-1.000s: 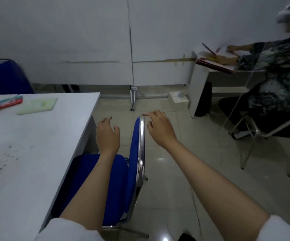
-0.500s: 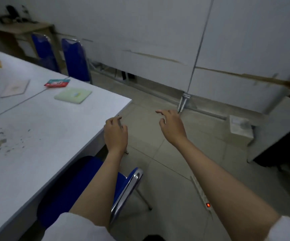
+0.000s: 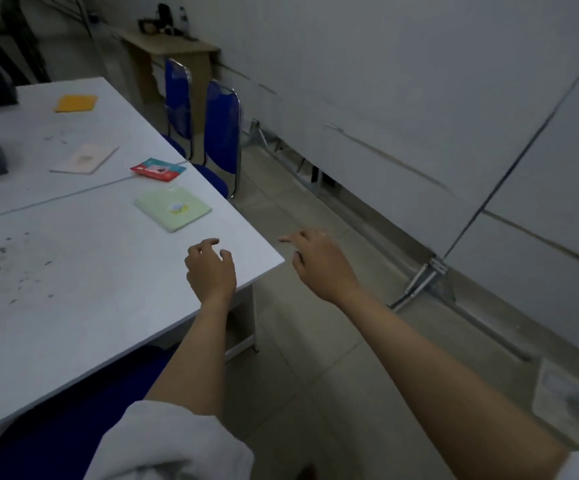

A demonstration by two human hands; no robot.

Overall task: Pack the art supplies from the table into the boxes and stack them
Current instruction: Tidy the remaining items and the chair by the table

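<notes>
White table point(image 3: 73, 289) in a dim room, both hands empty.
Left hand point(image 3: 212, 271) over table corner, fingers loosely curled; right hand point(image 3: 322, 265) just off corner, fingers relaxed; green pad point(image 3: 173, 208) beyond left hand.

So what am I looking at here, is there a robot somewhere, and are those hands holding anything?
No robot: a person wears a camera on the head, so you look down along their own arms. The left hand hangs over the corner of a white table, the right hand over the floor beside it; both have loosely curled fingers and hold nothing. On the table lie a pale green pad, a red and teal packet, a pale pink pad and an orange pad. Blue chairs stand behind.
</notes>
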